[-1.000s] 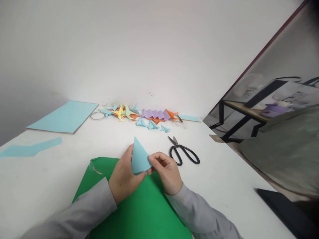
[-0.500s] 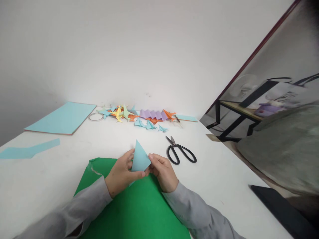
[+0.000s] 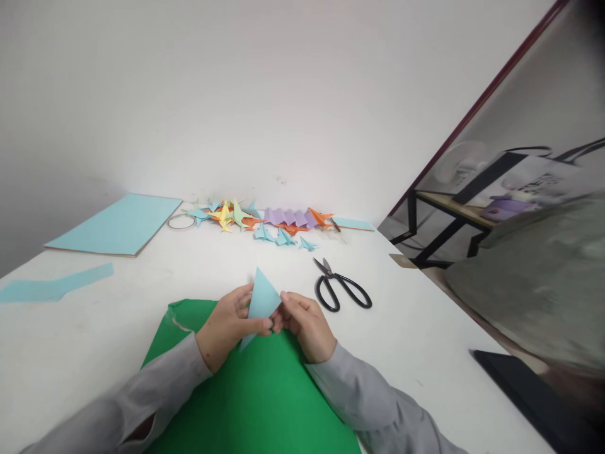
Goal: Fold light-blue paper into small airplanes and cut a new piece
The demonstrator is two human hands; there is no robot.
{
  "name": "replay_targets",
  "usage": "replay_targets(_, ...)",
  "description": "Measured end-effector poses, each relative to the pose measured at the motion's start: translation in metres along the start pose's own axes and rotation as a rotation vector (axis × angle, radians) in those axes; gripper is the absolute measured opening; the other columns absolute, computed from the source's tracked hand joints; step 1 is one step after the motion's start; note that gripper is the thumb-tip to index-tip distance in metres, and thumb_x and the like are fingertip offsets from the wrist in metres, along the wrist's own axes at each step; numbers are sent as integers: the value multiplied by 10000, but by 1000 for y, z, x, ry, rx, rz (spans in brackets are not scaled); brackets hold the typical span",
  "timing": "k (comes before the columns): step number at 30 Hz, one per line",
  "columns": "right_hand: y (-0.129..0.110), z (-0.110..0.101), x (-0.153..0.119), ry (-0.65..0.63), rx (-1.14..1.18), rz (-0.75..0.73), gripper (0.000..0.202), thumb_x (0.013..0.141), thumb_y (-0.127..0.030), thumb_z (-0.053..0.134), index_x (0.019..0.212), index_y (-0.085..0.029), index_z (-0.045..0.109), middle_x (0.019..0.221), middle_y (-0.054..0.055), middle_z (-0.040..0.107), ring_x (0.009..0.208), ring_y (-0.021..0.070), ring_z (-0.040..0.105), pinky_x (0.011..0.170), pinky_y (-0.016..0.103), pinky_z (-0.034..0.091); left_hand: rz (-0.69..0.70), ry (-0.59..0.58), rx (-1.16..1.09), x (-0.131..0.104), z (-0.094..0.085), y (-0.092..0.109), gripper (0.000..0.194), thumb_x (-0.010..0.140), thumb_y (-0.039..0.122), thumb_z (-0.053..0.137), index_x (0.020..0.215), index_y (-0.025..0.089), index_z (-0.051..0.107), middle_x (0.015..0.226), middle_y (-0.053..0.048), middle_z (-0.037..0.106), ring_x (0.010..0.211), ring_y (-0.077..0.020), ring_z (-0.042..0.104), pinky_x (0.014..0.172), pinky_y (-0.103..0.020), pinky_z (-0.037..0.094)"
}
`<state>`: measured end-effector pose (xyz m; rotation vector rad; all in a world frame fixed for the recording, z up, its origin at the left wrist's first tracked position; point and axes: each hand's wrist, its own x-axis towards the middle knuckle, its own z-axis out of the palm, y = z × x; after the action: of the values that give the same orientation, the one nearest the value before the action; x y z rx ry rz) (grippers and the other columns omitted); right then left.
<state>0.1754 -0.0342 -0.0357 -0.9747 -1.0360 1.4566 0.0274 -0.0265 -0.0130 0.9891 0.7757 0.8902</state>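
A folded light blue paper (image 3: 263, 298) is held up between both hands over the near part of the table. My left hand (image 3: 227, 328) grips its lower left side, thumb across the front and fingers behind. My right hand (image 3: 307, 320) pinches the paper's right corner between thumb and fingers. One pointed end rises above the hands, and another tip shows below my left thumb. Beneath the hands lies a green sheet (image 3: 250, 397). Black-handled scissors (image 3: 336, 284) rest to the right of my right hand, blades slightly apart.
Folded paper figures (image 3: 229, 215) in several colours and a purple pleated paper (image 3: 290, 217) lie along the wall. Blue sheets (image 3: 118, 224) are at the back left, a cut blue strip (image 3: 61, 284) nearer. A dark flat object (image 3: 520, 391) sits at the right edge.
The blue paper has tilted in my hands, so its lower tip now shows further out below my left thumb. Both hands have shifted slightly left.
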Motion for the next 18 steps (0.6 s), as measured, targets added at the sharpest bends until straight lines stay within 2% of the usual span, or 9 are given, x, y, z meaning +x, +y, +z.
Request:
replay_targets(4, 0, 0, 0, -3, -22, 1, 393, 715, -504, 593, 565, -143, 550, 442, -4, 574, 400, 104, 531, 448, 223, 405, 17, -19, -13, 0, 1, 1, 575, 504, 172, 770, 1028, 110, 540, 823, -65, 639, 663, -164, 593, 596, -297, 481)
replay_targets(12, -2, 0, -2, -31, -85, 11, 369, 714, -511, 587, 615, -160, 536, 456, -18, 567, 411, 110, 538, 457, 223, 392, 68, -70, 39, 0, 2, 1, 487, 587, 200, 734, 1029, 119, 544, 745, -38, 645, 727, -179, 601, 666, -305, 464)
replay_targets(15, -4, 1, -3, -27, -130, -12, 356, 720, -497, 589, 597, -165, 543, 442, -30, 542, 420, 102, 510, 463, 222, 393, 90, -96, 43, 1, 2, -1, 532, 558, 184, 754, 1041, 128, 537, 862, -61, 651, 787, -187, 603, 702, -312, 470)
replay_targets(18, -5, 1, -4, -42, -167, -35, 345, 734, -481, 581, 593, -168, 556, 454, -35, 536, 435, 93, 479, 475, 219, 389, 135, -118, 67, 1, 3, -3, 636, 502, 141, 780, 1080, 145, 514, 988, -78, 630, 932, -223, 577, 784, -336, 466)
